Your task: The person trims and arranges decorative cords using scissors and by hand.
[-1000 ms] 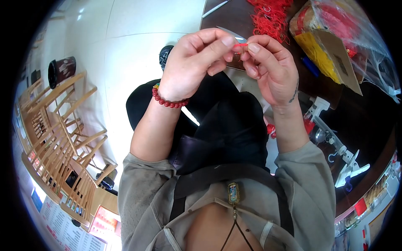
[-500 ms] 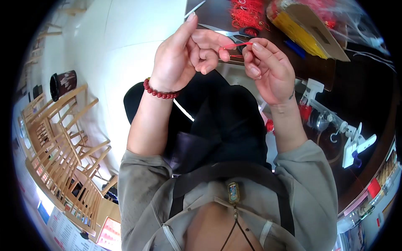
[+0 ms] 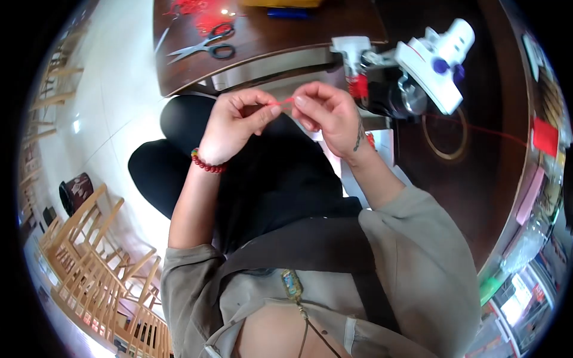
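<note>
A thin red cord (image 3: 285,101) runs in a short span between my two hands, over my lap. My left hand (image 3: 239,122), with a red bead bracelet (image 3: 208,165) at the wrist, pinches one end of it between thumb and forefinger. At the other end, my right hand (image 3: 328,116) grips the cord with thumb and fingertips. Whatever part of the cord lies inside the fingers is hidden. Beyond the hands, scissors (image 3: 206,48) with black handles lie on the dark wooden table (image 3: 256,53).
Red cords (image 3: 209,18) and a blue object (image 3: 287,13) lie on the table's far side. A white clamp-like device (image 3: 433,65) stands to the right, beside a ring (image 3: 444,134). Wooden chairs (image 3: 95,256) line the left, near a dark bin (image 3: 76,194).
My left hand has closed from spread fingers into a pinch on the cord. Both hands now sit lower and nearer my lap, and the view has turned so the table appears farther off.
</note>
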### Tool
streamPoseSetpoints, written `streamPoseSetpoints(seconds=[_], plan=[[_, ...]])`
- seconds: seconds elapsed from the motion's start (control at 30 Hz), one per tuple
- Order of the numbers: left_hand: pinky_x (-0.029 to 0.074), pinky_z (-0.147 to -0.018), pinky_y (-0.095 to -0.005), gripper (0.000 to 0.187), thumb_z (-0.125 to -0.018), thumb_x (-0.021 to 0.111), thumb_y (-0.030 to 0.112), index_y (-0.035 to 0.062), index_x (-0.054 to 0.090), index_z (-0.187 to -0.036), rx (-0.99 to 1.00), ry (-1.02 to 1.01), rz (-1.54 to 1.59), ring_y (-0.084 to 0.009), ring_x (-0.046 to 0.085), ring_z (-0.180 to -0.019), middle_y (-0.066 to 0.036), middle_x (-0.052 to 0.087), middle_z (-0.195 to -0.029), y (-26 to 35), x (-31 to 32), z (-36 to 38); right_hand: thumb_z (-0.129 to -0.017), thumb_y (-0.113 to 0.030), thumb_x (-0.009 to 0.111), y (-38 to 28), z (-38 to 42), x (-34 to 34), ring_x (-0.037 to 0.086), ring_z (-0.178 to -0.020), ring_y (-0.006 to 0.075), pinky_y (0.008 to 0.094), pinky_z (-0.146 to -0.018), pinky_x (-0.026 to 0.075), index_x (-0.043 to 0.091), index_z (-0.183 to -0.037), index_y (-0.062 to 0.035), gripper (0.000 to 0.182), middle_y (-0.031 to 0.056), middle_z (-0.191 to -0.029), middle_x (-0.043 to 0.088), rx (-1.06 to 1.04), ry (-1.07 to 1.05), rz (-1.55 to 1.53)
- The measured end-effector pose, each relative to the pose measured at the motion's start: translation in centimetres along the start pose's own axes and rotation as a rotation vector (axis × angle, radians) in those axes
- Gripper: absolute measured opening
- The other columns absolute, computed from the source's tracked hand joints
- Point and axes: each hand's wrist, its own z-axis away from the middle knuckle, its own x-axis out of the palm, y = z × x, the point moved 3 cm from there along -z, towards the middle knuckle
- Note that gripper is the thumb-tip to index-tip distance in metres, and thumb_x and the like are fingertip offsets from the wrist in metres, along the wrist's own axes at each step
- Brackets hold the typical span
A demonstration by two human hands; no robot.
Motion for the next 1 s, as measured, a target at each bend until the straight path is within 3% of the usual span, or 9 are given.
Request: streamPoseSetpoints(seconds=[0.17, 0.27, 0.37, 0.47, 0.5, 0.7, 0.8, 0.83, 1.0], plan=[[0.042, -0.054, -0.0171, 0.011, -0.089, 0.064, 0.013, 0.0027, 0.066, -0.092, -0.138, -0.161, 0.050, -0.0042, 0.054, -0.060, 0.002, 0.061, -0.072, -4.5, 7.6, -1.4, -0.089, -0.011, 0.062, 2.4, 6.5, -7.7, 0.051, -0.058, 0.0056, 0.0178, -0.052, 0.040, 0.061, -0.097, 0.0009, 0.014, 0.0043, -0.076, 0.062, -0.020, 0.306, 0.192], [0.045, -0.053, -0.0195, 0.012, -0.086, 0.067, 0.012, 0.0005, 0.066, -0.089, -0.124, -0.158, 0.084, -0.0063, 0.056, -0.058, -0.001, 0.063, -0.072, -7.8, 11.7, -3.6, -0.090, -0.011, 0.060, 2.9, 8.1, -11.4, 0.048, -0.056, 0.0046, 0.0180, -0.051, 0.037, 0.062, -0.096, 0.0003, 0.013, 0.0022, -0.073, 0.060, -0.094, 0.456, 0.294], [0.044, -0.056, -0.0190, 0.012, -0.086, 0.067, 0.012, 0.0017, 0.067, -0.090, -0.180, -0.037, 0.098, -0.0060, 0.056, -0.062, -0.001, 0.063, -0.075, -9.1, 13.8, -5.3, -0.086, -0.012, 0.065, 2.7, 7.7, -14.2, 0.054, -0.061, 0.0068, 0.0212, -0.055, 0.044, 0.065, -0.091, -0.0018, 0.012, 0.0023, -0.080, 0.063, -0.135, 0.558, 0.499], [0.042, -0.058, -0.0185, 0.010, -0.085, 0.067, 0.011, 0.0029, 0.068, -0.092, -0.202, 0.095, 0.134, -0.0047, 0.052, -0.064, 0.001, 0.064, -0.079, -9.6, 14.1, -6.9, -0.084, -0.012, 0.067, 2.3, 5.5, -15.0, 0.057, -0.064, 0.0110, 0.0240, -0.057, 0.046, 0.067, -0.088, -0.0031, 0.010, 0.0048, -0.089, 0.063, -0.407, 0.632, 0.754], [0.041, -0.057, -0.0183, 0.010, -0.085, 0.067, 0.011, 0.0032, 0.068, -0.092, -0.180, 0.116, 0.123, -0.0043, 0.051, -0.064, 0.001, 0.064, -0.079, -9.5, 14.0, -7.3, -0.081, -0.012, 0.068, 2.4, 4.7, -15.4, 0.060, -0.068, 0.0154, 0.0254, -0.060, 0.047, 0.068, -0.087, -0.0037, 0.010, 0.0078, -0.097, 0.062, -0.411, 0.618, 0.740], [0.038, -0.057, -0.0173, 0.012, -0.083, 0.069, 0.010, 0.0042, 0.069, -0.094, -0.141, 0.172, 0.055, -0.0031, 0.049, -0.065, 0.003, 0.064, -0.083, -10.4, 13.1, -9.5, -0.081, -0.011, 0.068, 2.2, 2.6, -16.2, 0.061, -0.069, 0.0153, 0.0251, -0.060, 0.048, 0.068, -0.089, -0.0040, 0.010, 0.0079, -0.097, 0.061, -0.381, 0.638, 0.734], [0.038, -0.058, -0.0174, 0.015, -0.083, 0.069, 0.008, 0.0040, 0.068, -0.097, -0.142, 0.139, 0.023, -0.0034, 0.049, -0.066, 0.003, 0.064, -0.087, -10.0, 13.3, -9.7, -0.081, -0.008, 0.067, 1.7, 3.7, -15.8, 0.059, -0.067, 0.0140, 0.0235, -0.059, 0.047, 0.069, -0.089, -0.0046, 0.009, 0.0074, -0.098, 0.060, -0.428, 0.755, 0.579], [0.038, -0.059, -0.0174, 0.016, -0.083, 0.068, 0.007, 0.0038, 0.067, -0.099, -0.151, 0.128, 0.023, -0.0036, 0.049, -0.067, 0.003, 0.064, -0.087, -9.7, 13.3, -9.5, -0.080, -0.004, 0.067, 0.9, 4.3, -15.1, 0.057, -0.064, 0.0127, 0.0224, -0.058, 0.046, 0.069, -0.090, -0.0054, 0.010, 0.0071, -0.098, 0.058, -0.511, 0.794, 0.776], [0.040, -0.062, -0.0182, 0.023, -0.082, 0.066, 0.004, 0.0029, 0.064, -0.105, -0.159, 0.165, 0.111, -0.0046, 0.051, -0.070, 0.002, 0.062, -0.087, -9.2, 12.4, -8.4, -0.073, 0.002, 0.070, 1.4, 5.2, -12.9, 0.055, -0.069, 0.0139, 0.0254, -0.061, 0.046, 0.071, -0.093, -0.0073, 0.022, 0.0065, -0.093, 0.054, -0.691, 0.690, 0.993]])
